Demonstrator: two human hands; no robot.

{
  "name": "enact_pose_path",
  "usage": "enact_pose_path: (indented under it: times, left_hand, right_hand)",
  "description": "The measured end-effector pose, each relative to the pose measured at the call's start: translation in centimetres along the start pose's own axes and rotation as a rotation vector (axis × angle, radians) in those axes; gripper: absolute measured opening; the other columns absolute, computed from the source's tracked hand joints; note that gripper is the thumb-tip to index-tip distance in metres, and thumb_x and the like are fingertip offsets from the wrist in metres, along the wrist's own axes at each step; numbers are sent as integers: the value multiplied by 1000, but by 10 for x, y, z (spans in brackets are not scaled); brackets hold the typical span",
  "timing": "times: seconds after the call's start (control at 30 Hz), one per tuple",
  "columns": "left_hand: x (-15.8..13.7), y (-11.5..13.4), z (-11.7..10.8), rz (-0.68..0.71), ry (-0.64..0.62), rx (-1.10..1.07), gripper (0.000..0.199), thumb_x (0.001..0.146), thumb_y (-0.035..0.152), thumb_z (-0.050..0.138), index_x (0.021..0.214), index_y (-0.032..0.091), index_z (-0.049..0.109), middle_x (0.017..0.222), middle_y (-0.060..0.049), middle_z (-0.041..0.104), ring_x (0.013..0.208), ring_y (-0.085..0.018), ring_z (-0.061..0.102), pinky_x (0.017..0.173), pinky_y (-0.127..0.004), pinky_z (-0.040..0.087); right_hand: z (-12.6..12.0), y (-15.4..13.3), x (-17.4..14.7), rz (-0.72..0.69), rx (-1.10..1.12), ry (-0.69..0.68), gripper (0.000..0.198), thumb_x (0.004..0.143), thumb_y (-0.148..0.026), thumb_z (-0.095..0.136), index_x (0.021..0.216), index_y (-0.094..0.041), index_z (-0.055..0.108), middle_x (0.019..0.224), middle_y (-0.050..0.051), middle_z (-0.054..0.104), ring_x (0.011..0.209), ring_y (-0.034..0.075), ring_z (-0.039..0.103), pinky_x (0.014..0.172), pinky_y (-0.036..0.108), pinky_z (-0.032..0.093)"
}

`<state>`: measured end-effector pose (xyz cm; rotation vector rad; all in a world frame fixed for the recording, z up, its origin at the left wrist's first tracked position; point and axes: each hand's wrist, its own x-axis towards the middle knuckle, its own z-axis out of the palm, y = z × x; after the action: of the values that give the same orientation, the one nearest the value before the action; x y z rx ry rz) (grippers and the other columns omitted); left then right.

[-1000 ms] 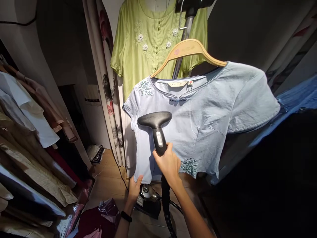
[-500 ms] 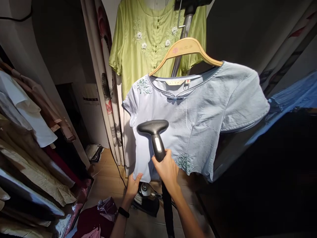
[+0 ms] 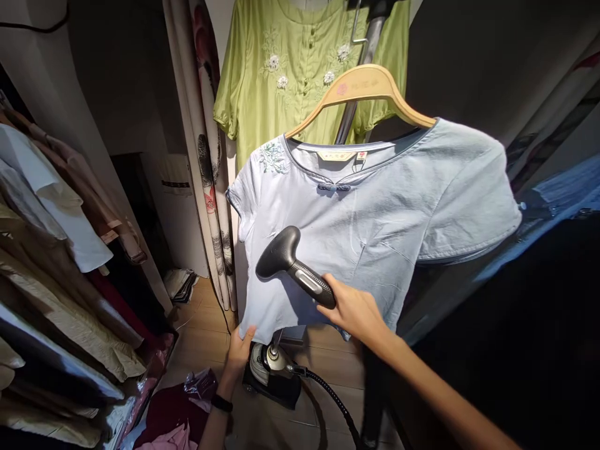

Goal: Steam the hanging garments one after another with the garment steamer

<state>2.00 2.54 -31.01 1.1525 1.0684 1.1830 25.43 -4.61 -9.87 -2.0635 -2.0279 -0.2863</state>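
A pale blue short-sleeved blouse (image 3: 323, 225) with embroidery hangs on a wooden hanger (image 3: 365, 87). My right hand (image 3: 354, 306) is wrapped round the handle of a black garment steamer head (image 3: 280, 255), which is tilted and lies against the blouse's left front. The lower left hem is pinched in my left hand (image 3: 241, 347), thumb on top, and the cloth is drawn down toward it. My right hand and forearm cover part of the blouse's lower edge.
Behind the blouse hang a green blouse (image 3: 290, 94) and a metal pole (image 3: 347, 119). The steamer base (image 3: 274, 372) stands on the wooden floor with its black hose (image 3: 332, 394). Clothes (image 3: 56, 250) hang at left; dark red clothing (image 3: 175, 406) lies below them.
The steamer head has turned from level to slanted and moved slightly down and left, while my right hand swung right. My left hand, still on the hem, shifted slightly left.
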Motion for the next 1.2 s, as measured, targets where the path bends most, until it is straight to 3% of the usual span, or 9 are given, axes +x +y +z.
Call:
enact_pose_path:
  times: [0.17, 0.27, 0.53, 0.77, 0.9, 1.0, 1.07, 1.13, 1.2]
  left_hand:
    - [3, 3, -8, 41, 23, -3, 74, 61, 72, 66, 94, 5, 69, 100, -21, 71, 101, -37, 64, 90, -41, 50]
    - [1, 2, -9, 41, -15, -1, 72, 63, 71, 66, 94, 6, 69, 100, -19, 72, 101, -34, 65, 90, -40, 50]
    - [0, 1, -9, 68, -88, -17, 62, 71, 62, 65, 99, 7, 69, 102, -16, 72, 99, -29, 65, 90, -36, 50]
    - [14, -7, -1, 102, -158, -2, 57, 75, 59, 63, 98, 7, 69, 102, -14, 72, 98, -27, 64, 89, -34, 49]
    - [22, -2, -5, 107, -297, 43, 52, 76, 58, 63, 87, 8, 70, 91, -11, 72, 89, -25, 65, 84, -33, 49]
    - [40, 24, -7, 50, -366, 67, 49, 73, 56, 67, 89, 10, 71, 90, -12, 72, 88, -25, 65, 84, -35, 49]
    - [61, 58, -5, 57, -255, 64, 48, 71, 50, 72, 99, 11, 69, 100, -15, 71, 96, -26, 64, 91, -38, 47]
    - [87, 103, 4, 171, -121, 30, 44, 76, 43, 70, 107, 12, 66, 116, -18, 65, 108, -26, 61, 99, -38, 42]
    - [116, 151, 16, 332, -78, -30, 37, 82, 38, 65, 109, 11, 64, 125, -17, 60, 117, -25, 56, 104, -37, 38]
  right_hand:
    - [-50, 11, 29, -90, -294, 30, 42, 79, -39, 64, 112, -20, 47, 92, 6, 67, 74, 23, 62, 53, 27, 19]
    - [-70, 6, 45, -105, -353, 86, 40, 79, -39, 65, 110, -21, 47, 94, 6, 65, 74, 23, 61, 53, 26, 18]
    - [-57, 8, 50, -203, -388, -77, 46, 75, -34, 70, 113, -20, 49, 94, 7, 66, 67, 19, 59, 52, 25, 16]
    - [-79, 18, 52, -153, -458, 96, 35, 80, -38, 61, 107, -20, 49, 92, 6, 66, 60, 18, 57, 48, 26, 13]
    - [-82, 22, 49, -130, -512, 95, 33, 81, -41, 58, 106, -20, 48, 91, 5, 67, 59, 19, 58, 46, 27, 13]
    - [-72, 28, 45, -140, -513, 47, 33, 80, -39, 59, 105, -20, 48, 90, 5, 67, 61, 20, 60, 46, 27, 12]
    - [-66, 33, 44, -135, -507, 37, 34, 80, -39, 59, 105, -20, 47, 86, 5, 68, 62, 21, 61, 46, 26, 12]
    - [-62, 39, 44, -120, -514, 44, 36, 80, -40, 58, 107, -18, 47, 80, 6, 67, 63, 22, 62, 46, 26, 13]
    - [-60, 42, 45, -111, -528, 56, 37, 81, -40, 58, 109, -17, 47, 77, 6, 66, 64, 23, 63, 46, 26, 13]
